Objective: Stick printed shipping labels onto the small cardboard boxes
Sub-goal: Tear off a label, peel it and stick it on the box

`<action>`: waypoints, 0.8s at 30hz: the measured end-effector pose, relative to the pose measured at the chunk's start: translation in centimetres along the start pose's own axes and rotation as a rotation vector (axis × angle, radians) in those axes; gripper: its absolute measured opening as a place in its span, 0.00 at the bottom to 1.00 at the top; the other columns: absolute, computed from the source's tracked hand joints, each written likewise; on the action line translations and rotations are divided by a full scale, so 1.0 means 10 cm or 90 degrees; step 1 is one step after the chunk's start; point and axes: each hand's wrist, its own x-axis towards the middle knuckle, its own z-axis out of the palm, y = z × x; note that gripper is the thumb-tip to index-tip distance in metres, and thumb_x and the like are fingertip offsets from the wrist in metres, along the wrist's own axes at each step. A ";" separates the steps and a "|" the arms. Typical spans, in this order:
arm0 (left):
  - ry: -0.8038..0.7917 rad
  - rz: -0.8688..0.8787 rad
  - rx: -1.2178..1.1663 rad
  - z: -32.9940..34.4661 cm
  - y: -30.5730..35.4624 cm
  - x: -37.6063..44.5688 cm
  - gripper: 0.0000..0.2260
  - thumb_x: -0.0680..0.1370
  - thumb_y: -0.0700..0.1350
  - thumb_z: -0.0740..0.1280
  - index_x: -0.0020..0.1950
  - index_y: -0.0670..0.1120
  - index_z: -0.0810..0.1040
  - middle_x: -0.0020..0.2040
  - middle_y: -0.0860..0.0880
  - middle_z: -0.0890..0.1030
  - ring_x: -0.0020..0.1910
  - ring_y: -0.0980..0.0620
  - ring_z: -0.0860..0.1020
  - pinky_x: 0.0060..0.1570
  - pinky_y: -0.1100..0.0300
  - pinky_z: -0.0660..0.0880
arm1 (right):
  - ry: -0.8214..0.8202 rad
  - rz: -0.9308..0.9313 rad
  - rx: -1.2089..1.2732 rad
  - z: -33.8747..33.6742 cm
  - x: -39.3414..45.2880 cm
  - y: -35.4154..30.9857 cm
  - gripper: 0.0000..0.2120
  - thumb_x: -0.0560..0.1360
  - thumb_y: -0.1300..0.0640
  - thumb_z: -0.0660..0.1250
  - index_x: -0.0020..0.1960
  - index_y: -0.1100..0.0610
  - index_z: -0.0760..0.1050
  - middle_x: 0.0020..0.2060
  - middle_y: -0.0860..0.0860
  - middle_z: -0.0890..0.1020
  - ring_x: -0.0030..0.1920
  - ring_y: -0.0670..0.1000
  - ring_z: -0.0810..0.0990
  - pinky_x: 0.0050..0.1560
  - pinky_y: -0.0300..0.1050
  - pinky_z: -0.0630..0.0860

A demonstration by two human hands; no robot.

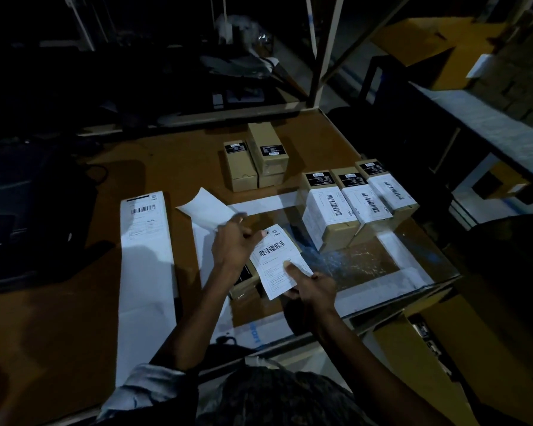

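The right hand (313, 289) pinches the near corner of a printed label (277, 259), thumb pressed on its face, while the left hand (233, 241) holds its far edge in a closed grip along with a peeled backing sheet (208, 207). The label lies over a small box (243, 279) near the surface's front edge, not yet smoothed flat. Toward the right edge, three labelled boxes (356, 207) stand touching side by side. Further back, the unlabelled boxes (256, 161) wait. A label strip (145, 241) lies toward the left, so several boxes likely remain.
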 end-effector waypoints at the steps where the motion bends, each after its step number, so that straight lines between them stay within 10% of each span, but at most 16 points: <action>1: 0.017 -0.001 -0.004 -0.02 0.01 -0.03 0.26 0.72 0.55 0.77 0.66 0.50 0.73 0.48 0.51 0.85 0.46 0.53 0.82 0.45 0.51 0.80 | 0.002 -0.002 0.000 -0.01 0.00 0.00 0.12 0.71 0.62 0.79 0.46 0.70 0.80 0.42 0.61 0.87 0.40 0.59 0.87 0.31 0.46 0.80; 8: 0.113 0.076 -0.015 -0.08 -0.02 -0.36 0.25 0.75 0.50 0.75 0.68 0.51 0.69 0.62 0.47 0.81 0.57 0.49 0.80 0.48 0.60 0.77 | 0.014 -0.073 -0.090 -0.15 -0.19 -0.10 0.17 0.72 0.56 0.78 0.38 0.68 0.75 0.30 0.57 0.83 0.24 0.54 0.79 0.26 0.44 0.76; 12: 0.121 0.086 0.025 0.08 -0.16 -0.52 0.26 0.74 0.55 0.74 0.69 0.51 0.71 0.65 0.48 0.78 0.64 0.46 0.75 0.62 0.43 0.75 | 0.116 -0.264 -0.393 -0.29 -0.15 -0.08 0.21 0.71 0.38 0.74 0.46 0.57 0.81 0.36 0.51 0.85 0.39 0.55 0.85 0.44 0.51 0.81; 17: 0.112 0.086 0.016 0.09 -0.20 -0.52 0.29 0.71 0.60 0.73 0.69 0.53 0.69 0.66 0.50 0.75 0.66 0.48 0.71 0.62 0.40 0.73 | 0.082 -0.568 -0.551 -0.22 -0.20 -0.22 0.18 0.79 0.48 0.64 0.64 0.58 0.75 0.54 0.58 0.79 0.54 0.59 0.79 0.49 0.46 0.73; 24: 0.162 0.136 -0.074 0.07 -0.18 -0.60 0.25 0.76 0.48 0.72 0.70 0.49 0.68 0.66 0.52 0.73 0.65 0.57 0.70 0.64 0.52 0.73 | -0.093 -0.490 -0.958 0.02 -0.08 -0.05 0.26 0.79 0.36 0.42 0.77 0.28 0.47 0.80 0.46 0.39 0.77 0.61 0.42 0.73 0.67 0.50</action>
